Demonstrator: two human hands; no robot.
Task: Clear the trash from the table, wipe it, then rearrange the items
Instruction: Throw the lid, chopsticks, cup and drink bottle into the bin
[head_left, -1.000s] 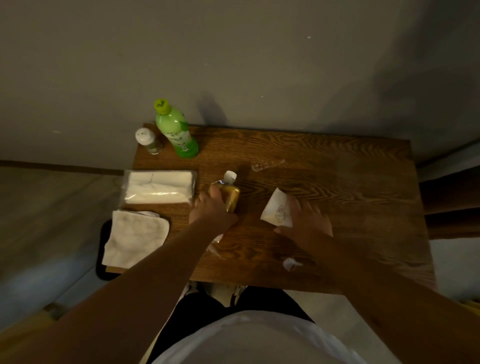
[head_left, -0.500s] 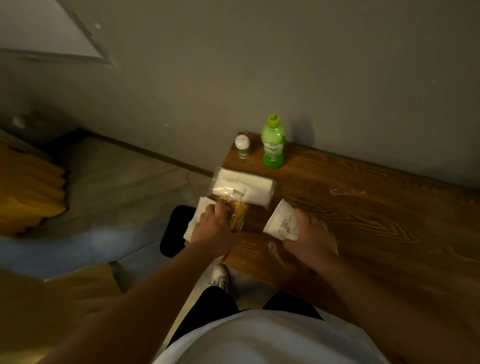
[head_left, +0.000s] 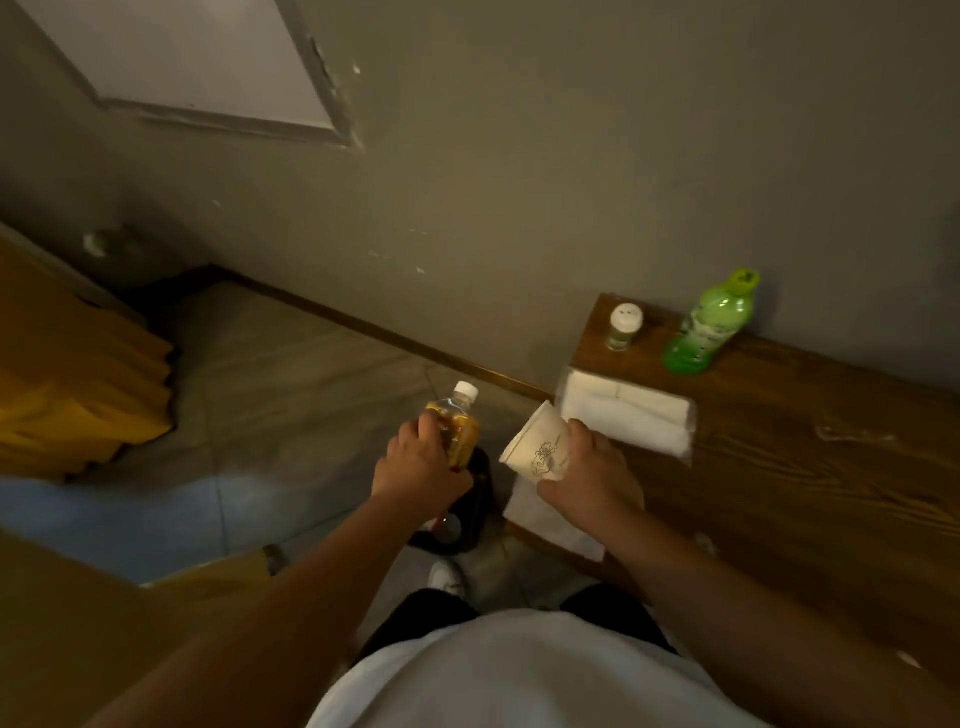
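Two pieces of trash are in the air now, both off the tabletop (head_left: 779, 467) and to its left side. The left hand (head_left: 415, 462) is wrapped around a small bottle of yellow liquid (head_left: 454, 428), held over a dark bin (head_left: 470, 519) on the floor. The right hand (head_left: 587, 478) pinches a paper cup (head_left: 537, 449) by its side, tilted with the mouth to the left, just above the table's edge. I judge that both are held this way because they go into the bin next, so the clearing step is in progress and the wiping has not begun.

On the tabletop a tissue pack (head_left: 628, 415) lies near the left edge, with a white cloth (head_left: 550, 519) partly under the right forearm. A green bottle (head_left: 711, 327) and a small white-capped jar (head_left: 623, 327) stand by the wall. A thin clear wrapper (head_left: 852, 434) and small white scraps (head_left: 704, 543) are hard to make out. The bin is mostly hidden by the left hand, and the tabletop is cut off at the right.
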